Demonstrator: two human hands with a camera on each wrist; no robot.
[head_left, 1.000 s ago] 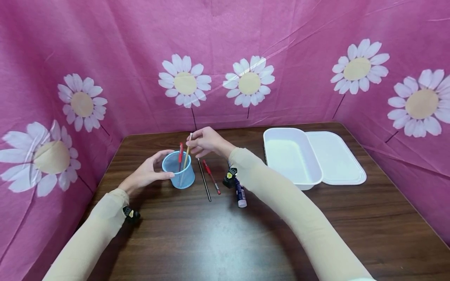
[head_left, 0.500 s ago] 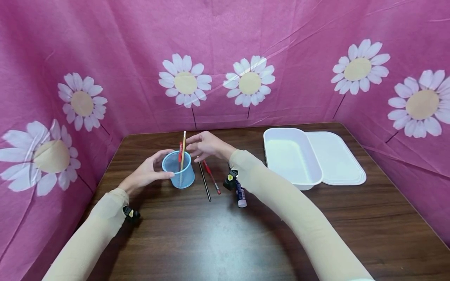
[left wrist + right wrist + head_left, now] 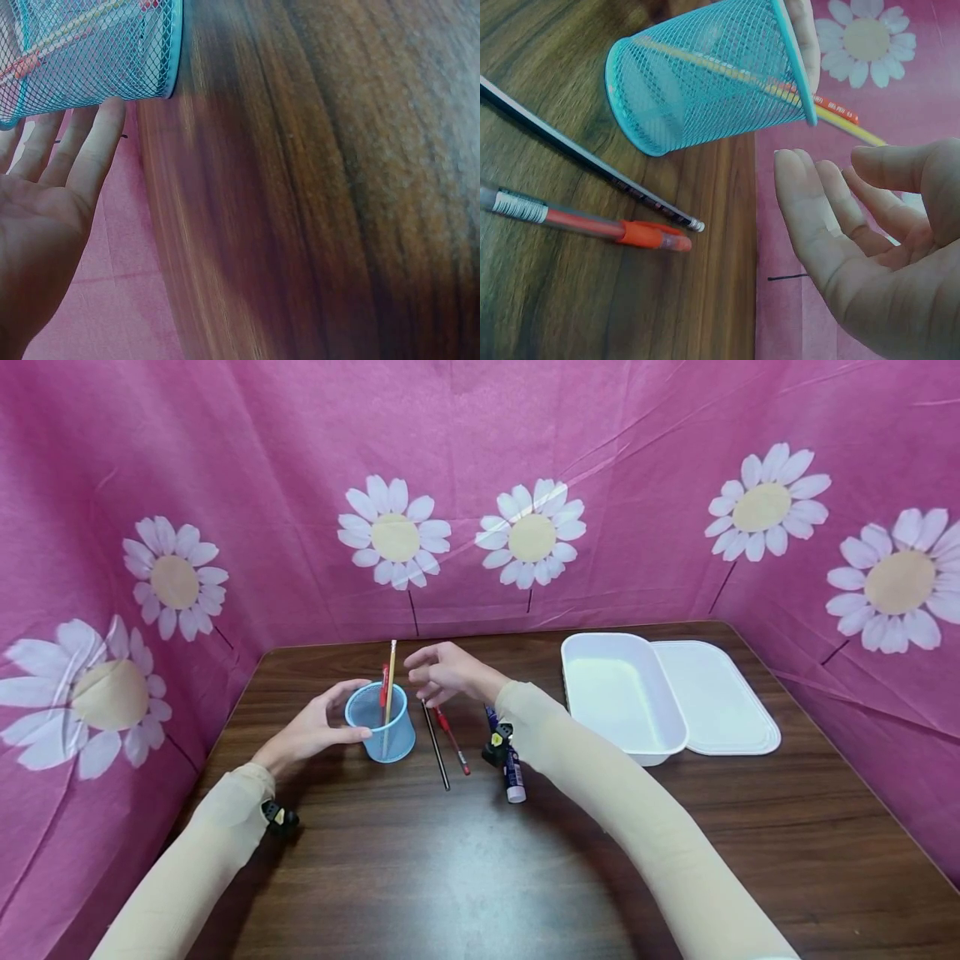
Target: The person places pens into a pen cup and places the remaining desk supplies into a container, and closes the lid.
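Note:
My left hand [image 3: 324, 727] holds a light-blue mesh pen holder [image 3: 392, 745] by its left side, thumb in front and fingers behind. A yellow pencil [image 3: 391, 672] and a red gel pen [image 3: 384, 683] stand in the holder, leaning. My right hand [image 3: 448, 675] hovers just right of the holder with loosely bent fingers and nothing in them. Below it a dark pencil [image 3: 437, 748] and a red pen [image 3: 452, 740] lie side by side on the table; in the right wrist view the pen shows a red grip [image 3: 646, 234].
A dark blue glue stick [image 3: 514, 777] lies partly under my right wrist. To the right is a white plastic container [image 3: 637, 747], with its white lid [image 3: 738, 710] beside it. Pink flowered cloth [image 3: 465, 435] hangs behind the wooden table [image 3: 465, 877].
My right hand has let go of the yellow pencil, which now leans inside the holder, and has drawn back a little to the right. The left hand stays in place.

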